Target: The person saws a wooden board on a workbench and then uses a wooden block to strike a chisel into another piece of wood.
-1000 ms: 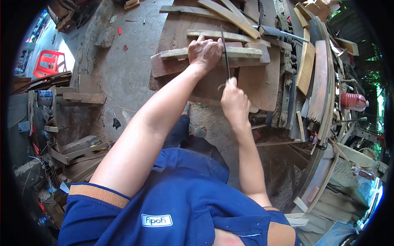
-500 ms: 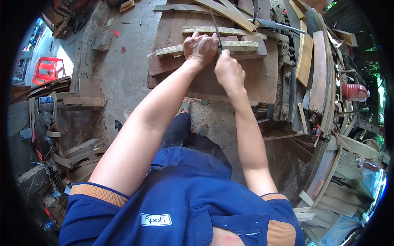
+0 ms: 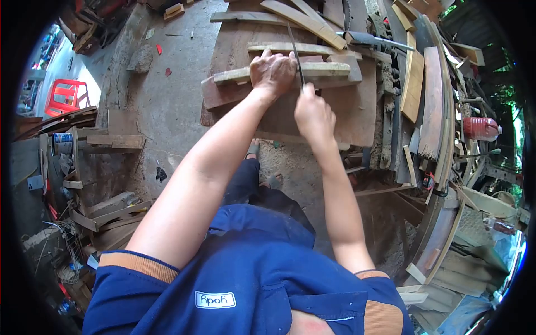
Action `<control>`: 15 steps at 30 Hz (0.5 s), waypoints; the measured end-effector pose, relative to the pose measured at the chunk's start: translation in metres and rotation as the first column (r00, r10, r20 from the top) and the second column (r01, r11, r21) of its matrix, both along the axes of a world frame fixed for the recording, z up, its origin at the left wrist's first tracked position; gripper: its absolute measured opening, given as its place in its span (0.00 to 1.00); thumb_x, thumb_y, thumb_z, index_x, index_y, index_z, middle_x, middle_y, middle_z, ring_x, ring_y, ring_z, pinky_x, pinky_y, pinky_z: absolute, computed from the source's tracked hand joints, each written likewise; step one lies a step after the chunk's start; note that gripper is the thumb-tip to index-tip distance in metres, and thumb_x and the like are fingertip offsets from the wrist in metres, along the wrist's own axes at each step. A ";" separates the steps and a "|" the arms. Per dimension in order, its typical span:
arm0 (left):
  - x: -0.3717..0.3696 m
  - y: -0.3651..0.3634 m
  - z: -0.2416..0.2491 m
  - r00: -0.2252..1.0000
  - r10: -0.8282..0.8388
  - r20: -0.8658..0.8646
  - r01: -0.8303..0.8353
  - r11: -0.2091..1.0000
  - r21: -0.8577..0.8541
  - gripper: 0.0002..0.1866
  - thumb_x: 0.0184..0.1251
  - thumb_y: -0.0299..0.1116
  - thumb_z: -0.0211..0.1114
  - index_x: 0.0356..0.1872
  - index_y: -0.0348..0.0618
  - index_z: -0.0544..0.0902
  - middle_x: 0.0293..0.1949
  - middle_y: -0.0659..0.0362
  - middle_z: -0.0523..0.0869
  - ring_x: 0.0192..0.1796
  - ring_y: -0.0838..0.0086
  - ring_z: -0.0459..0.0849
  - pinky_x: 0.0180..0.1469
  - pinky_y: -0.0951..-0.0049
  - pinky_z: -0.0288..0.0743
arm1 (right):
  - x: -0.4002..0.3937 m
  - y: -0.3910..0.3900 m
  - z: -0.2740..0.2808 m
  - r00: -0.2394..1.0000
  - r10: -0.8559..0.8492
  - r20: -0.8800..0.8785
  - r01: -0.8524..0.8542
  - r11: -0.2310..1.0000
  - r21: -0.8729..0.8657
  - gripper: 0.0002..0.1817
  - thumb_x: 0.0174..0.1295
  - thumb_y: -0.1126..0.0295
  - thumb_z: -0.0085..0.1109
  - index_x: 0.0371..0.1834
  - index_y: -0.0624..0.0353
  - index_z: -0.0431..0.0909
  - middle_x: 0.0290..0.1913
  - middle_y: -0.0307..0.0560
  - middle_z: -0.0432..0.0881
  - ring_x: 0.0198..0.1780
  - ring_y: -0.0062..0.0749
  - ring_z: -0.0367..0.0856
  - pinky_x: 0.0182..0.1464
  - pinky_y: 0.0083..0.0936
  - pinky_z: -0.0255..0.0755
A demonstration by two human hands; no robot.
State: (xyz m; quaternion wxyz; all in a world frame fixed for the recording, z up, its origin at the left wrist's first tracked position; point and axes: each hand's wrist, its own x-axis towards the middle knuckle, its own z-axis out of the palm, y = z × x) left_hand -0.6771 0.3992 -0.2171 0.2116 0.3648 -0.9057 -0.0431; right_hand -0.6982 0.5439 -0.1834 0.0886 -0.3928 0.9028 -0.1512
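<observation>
My left hand (image 3: 272, 71) grips a pale wooden strip (image 3: 327, 69), fingers bent over its top and far side. This strip lies across a reddish-brown wood block (image 3: 218, 95) on a worn board. Closed in a fist, my right hand (image 3: 314, 116) holds a handsaw (image 3: 296, 51) whose thin blade is seen nearly edge-on. The blade crosses the strip just right of my left hand. Its handle is hidden inside my fingers. Another wooden strip (image 3: 312, 43) lies just beyond, roughly parallel.
The brown board (image 3: 349, 120) forms the work surface. Loose planks (image 3: 304, 23) lie at its far end. Long boards (image 3: 432, 106) are stacked at the right, near a red plastic bottle (image 3: 481, 128). Scrap wood (image 3: 114, 139) and a red chair (image 3: 67, 96) are at the left.
My right hand has drawn back toward my body, bringing the saw with it. My left hand stays on the strip.
</observation>
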 end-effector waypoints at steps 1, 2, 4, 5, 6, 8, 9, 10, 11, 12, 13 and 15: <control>0.000 0.000 0.000 1.000 -0.005 0.005 0.005 1.000 0.002 0.27 0.73 0.47 0.50 0.18 0.48 0.88 0.25 0.58 0.89 0.40 0.63 0.87 0.40 0.60 0.78 | 0.008 0.016 0.006 1.000 0.013 0.029 -0.014 1.000 0.020 0.11 0.72 0.65 0.41 0.44 0.60 0.71 0.29 0.66 0.85 0.37 0.59 0.87 0.39 0.54 0.80; 0.001 0.001 0.001 1.000 -0.006 0.012 0.006 1.000 0.007 0.27 0.73 0.47 0.50 0.18 0.48 0.88 0.25 0.58 0.89 0.40 0.63 0.87 0.40 0.60 0.78 | 0.015 0.029 0.007 0.998 0.019 0.061 -0.021 0.999 0.032 0.11 0.72 0.65 0.41 0.44 0.59 0.70 0.28 0.66 0.84 0.36 0.60 0.87 0.38 0.55 0.80; 0.005 0.002 0.002 1.000 -0.019 0.008 0.019 1.000 0.009 0.27 0.73 0.47 0.50 0.19 0.46 0.88 0.25 0.58 0.89 0.40 0.62 0.86 0.41 0.60 0.78 | 0.015 0.028 0.007 0.997 0.019 0.071 -0.022 0.998 0.050 0.11 0.72 0.66 0.41 0.45 0.60 0.71 0.30 0.66 0.85 0.36 0.60 0.87 0.39 0.54 0.80; 0.005 0.002 0.002 1.000 -0.022 0.006 0.022 0.999 0.028 0.27 0.73 0.48 0.49 0.19 0.46 0.88 0.25 0.56 0.88 0.40 0.61 0.87 0.41 0.59 0.79 | 0.008 0.017 0.002 0.999 0.016 0.042 -0.016 1.000 0.012 0.11 0.71 0.67 0.41 0.44 0.60 0.71 0.30 0.66 0.85 0.37 0.59 0.87 0.39 0.53 0.81; 0.002 0.002 0.002 1.000 -0.026 -0.002 0.026 0.999 0.045 0.28 0.73 0.49 0.49 0.20 0.45 0.87 0.25 0.54 0.88 0.40 0.61 0.87 0.41 0.57 0.79 | -0.005 -0.003 -0.004 1.000 0.011 0.007 -0.010 1.000 -0.028 0.10 0.70 0.67 0.41 0.44 0.61 0.72 0.31 0.66 0.85 0.37 0.59 0.87 0.40 0.52 0.81; 0.000 0.000 -0.002 1.000 -0.002 -0.010 0.003 0.999 0.039 0.28 0.73 0.49 0.49 0.19 0.45 0.87 0.25 0.54 0.88 0.40 0.60 0.87 0.41 0.57 0.79 | -0.016 -0.024 -0.006 1.000 0.010 0.017 -0.010 1.000 0.001 0.10 0.69 0.68 0.42 0.44 0.61 0.72 0.33 0.66 0.85 0.38 0.58 0.87 0.40 0.51 0.81; 0.001 0.000 0.000 1.000 -0.007 -0.002 0.008 0.999 0.043 0.28 0.73 0.49 0.49 0.19 0.45 0.87 0.25 0.54 0.88 0.39 0.60 0.87 0.41 0.57 0.79 | -0.016 -0.026 -0.008 0.999 -0.011 0.038 0.012 1.000 -0.012 0.11 0.70 0.66 0.41 0.44 0.61 0.72 0.33 0.68 0.85 0.39 0.62 0.86 0.41 0.54 0.80; 0.002 0.002 0.002 1.000 -0.013 0.005 0.012 0.999 0.050 0.28 0.73 0.49 0.49 0.19 0.45 0.87 0.25 0.54 0.88 0.39 0.60 0.87 0.41 0.57 0.79 | -0.016 -0.026 -0.009 0.998 -0.032 0.059 0.033 0.999 -0.021 0.12 0.72 0.64 0.40 0.44 0.61 0.71 0.34 0.69 0.84 0.39 0.65 0.85 0.42 0.57 0.78; 0.002 0.002 0.000 1.000 -0.019 -0.001 0.019 0.999 0.040 0.28 0.73 0.49 0.49 0.19 0.45 0.87 0.25 0.54 0.88 0.39 0.60 0.87 0.41 0.57 0.79 | -0.008 -0.011 0.000 0.999 0.001 0.044 0.000 1.000 -0.023 0.12 0.72 0.64 0.40 0.44 0.60 0.71 0.33 0.69 0.84 0.39 0.65 0.85 0.41 0.58 0.78; 0.001 0.000 -0.001 1.000 -0.020 -0.011 0.021 0.999 0.026 0.28 0.73 0.48 0.49 0.18 0.45 0.87 0.25 0.54 0.88 0.39 0.60 0.87 0.41 0.57 0.79 | 0.001 0.005 0.005 0.997 -0.001 0.075 0.000 1.000 0.010 0.12 0.72 0.64 0.41 0.46 0.60 0.71 0.32 0.69 0.84 0.39 0.65 0.85 0.41 0.59 0.77; 0.001 0.001 0.000 0.999 -0.011 -0.030 0.012 1.000 0.027 0.28 0.73 0.48 0.50 0.18 0.45 0.87 0.24 0.54 0.88 0.38 0.60 0.87 0.41 0.57 0.79 | 0.009 0.019 0.009 0.994 -0.006 0.109 0.000 0.998 0.058 0.12 0.72 0.64 0.41 0.47 0.59 0.71 0.32 0.69 0.84 0.38 0.66 0.85 0.41 0.59 0.77; -0.001 -0.003 -0.002 1.000 -0.001 -0.030 0.002 1.000 0.011 0.27 0.72 0.47 0.50 0.18 0.45 0.87 0.24 0.56 0.88 0.39 0.61 0.87 0.42 0.59 0.78 | 0.011 0.020 0.004 0.998 0.019 0.058 -0.022 0.999 0.035 0.10 0.71 0.65 0.43 0.44 0.58 0.71 0.30 0.67 0.85 0.36 0.62 0.87 0.38 0.56 0.80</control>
